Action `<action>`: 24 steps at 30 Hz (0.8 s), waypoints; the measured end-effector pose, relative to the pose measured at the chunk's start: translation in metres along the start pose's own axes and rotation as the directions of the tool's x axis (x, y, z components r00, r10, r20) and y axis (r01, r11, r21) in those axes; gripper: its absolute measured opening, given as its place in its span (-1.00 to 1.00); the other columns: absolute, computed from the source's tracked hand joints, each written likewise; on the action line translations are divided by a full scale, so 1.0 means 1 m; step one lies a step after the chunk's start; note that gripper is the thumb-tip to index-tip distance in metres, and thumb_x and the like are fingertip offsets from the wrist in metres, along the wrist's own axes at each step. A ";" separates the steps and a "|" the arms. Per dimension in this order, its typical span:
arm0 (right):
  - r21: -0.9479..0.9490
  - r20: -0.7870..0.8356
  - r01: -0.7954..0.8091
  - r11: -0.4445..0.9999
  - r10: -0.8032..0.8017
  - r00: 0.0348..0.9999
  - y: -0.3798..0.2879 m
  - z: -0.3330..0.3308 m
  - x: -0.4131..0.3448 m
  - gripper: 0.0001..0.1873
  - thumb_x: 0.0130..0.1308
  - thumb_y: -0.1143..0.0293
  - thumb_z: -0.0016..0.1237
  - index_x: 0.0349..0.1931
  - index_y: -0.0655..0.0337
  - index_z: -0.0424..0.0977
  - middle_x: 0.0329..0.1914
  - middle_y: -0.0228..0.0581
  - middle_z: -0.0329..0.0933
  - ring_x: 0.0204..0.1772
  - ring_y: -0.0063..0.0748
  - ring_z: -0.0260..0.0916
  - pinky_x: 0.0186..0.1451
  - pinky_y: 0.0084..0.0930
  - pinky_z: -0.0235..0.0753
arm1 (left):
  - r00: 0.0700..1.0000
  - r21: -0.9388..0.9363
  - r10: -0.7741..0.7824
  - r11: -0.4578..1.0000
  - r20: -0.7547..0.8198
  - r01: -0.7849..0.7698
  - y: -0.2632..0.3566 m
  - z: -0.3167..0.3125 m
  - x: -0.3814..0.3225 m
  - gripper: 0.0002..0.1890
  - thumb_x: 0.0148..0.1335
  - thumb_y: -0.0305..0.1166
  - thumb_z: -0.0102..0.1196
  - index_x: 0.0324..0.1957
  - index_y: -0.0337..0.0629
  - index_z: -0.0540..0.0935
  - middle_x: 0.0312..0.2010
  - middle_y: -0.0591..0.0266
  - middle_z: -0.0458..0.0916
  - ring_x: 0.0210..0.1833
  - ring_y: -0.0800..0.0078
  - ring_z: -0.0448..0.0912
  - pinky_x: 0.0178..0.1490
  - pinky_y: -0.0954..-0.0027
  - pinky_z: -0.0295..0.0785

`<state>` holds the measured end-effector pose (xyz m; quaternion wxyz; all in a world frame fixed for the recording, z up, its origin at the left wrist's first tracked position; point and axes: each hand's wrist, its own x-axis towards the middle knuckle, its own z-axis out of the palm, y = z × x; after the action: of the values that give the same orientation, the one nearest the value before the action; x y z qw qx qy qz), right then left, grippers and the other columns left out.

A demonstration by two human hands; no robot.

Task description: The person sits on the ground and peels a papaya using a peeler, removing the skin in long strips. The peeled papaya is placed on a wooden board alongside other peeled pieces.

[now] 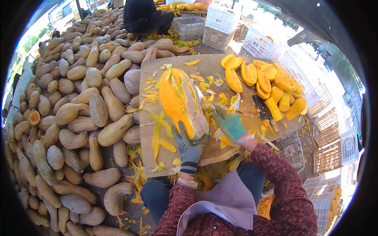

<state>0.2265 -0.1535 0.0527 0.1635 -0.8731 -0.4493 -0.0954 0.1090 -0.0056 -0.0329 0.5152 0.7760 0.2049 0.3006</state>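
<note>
On the wooden board [180, 60] lies a large squash [174, 97], its left part peeled to orange flesh, its right part still in pale rind with strips partly cut. My left hand [187, 146], in a grey glove with dark cuff bands, rests with spread fingers against the near end of the squash. To the right of the squash is my right hand [229, 122], in a green glove, its fingers closed around a peeling tool that is blurred and partly hidden among peels. Curled peels [161, 124] lie around the squash. Farther right a cleaver [261, 107] lies beside peeled squash pieces [262, 79].
Unpeeled squashes [113, 103] form a large heap on the left. Plastic crates [218, 38] stand behind the board, with more crates [326, 129] along the right. A person in dark clothes [141, 17] sits at the top. Peels [135, 177] litter the ground.
</note>
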 end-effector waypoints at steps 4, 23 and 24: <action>0.020 0.038 0.112 0.994 -0.112 0.993 -0.023 -0.021 0.153 -0.66 0.43 0.31 -0.16 0.11 0.25 0.47 -0.04 0.15 0.56 -0.09 0.13 0.57 -0.04 -0.13 0.57 | 0.997 0.016 0.063 0.998 -0.045 -0.062 -0.007 -0.010 0.006 0.28 -0.17 -0.09 0.59 0.55 -0.05 0.02 0.49 -0.30 -0.09 0.52 -0.18 0.08 0.50 0.07 0.17; 0.010 0.078 -0.109 0.994 0.108 0.991 -0.038 0.015 -0.022 -0.51 0.46 0.19 -0.12 0.31 0.24 0.35 -0.24 0.31 0.57 -0.20 0.18 0.58 -0.17 -0.01 0.54 | 0.996 0.071 -0.010 0.997 0.088 0.003 -0.012 0.003 0.009 0.38 -0.14 0.07 0.54 0.54 -0.31 -0.13 0.53 -0.38 -0.16 0.59 -0.23 -0.09 0.57 0.09 -0.01; 0.001 0.113 -0.094 0.996 0.093 0.989 -0.033 0.007 -0.038 -0.51 0.47 0.19 -0.12 0.31 0.25 0.36 -0.24 0.32 0.56 -0.19 0.20 0.58 -0.14 0.00 0.53 | 0.995 0.061 -0.009 0.998 0.100 0.003 -0.007 0.004 0.008 0.38 -0.13 0.07 0.53 0.54 -0.28 -0.13 0.53 -0.39 -0.17 0.58 -0.25 -0.07 0.56 0.08 0.02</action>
<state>0.1779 -0.1614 0.0407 0.1450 -0.8966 -0.4168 -0.0366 0.1172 -0.0006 -0.0386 0.5019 0.8048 0.1900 0.2534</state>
